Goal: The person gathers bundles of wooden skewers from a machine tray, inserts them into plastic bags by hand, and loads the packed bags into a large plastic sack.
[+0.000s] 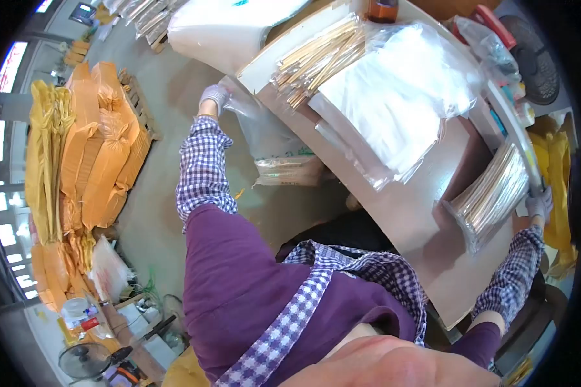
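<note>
Bright light is being let in through windows [11,68] along the left edge, the panes being separated by grey wall [6,106]. The smooth grey floor [161,122] is being partly covered by a wooden pallet [139,106] and stacked orange sacks [103,145]. A brown counter [394,216] is being edged by a pale rim [258,69].

Upper body: 1 purple top [239,271], plain; 1 checked apron strap [274,329], violet and white. Forearms: 2 oversleeves [203,164], checked, gathered cuffs. Hands: 2 pale gloves [214,95].
</note>
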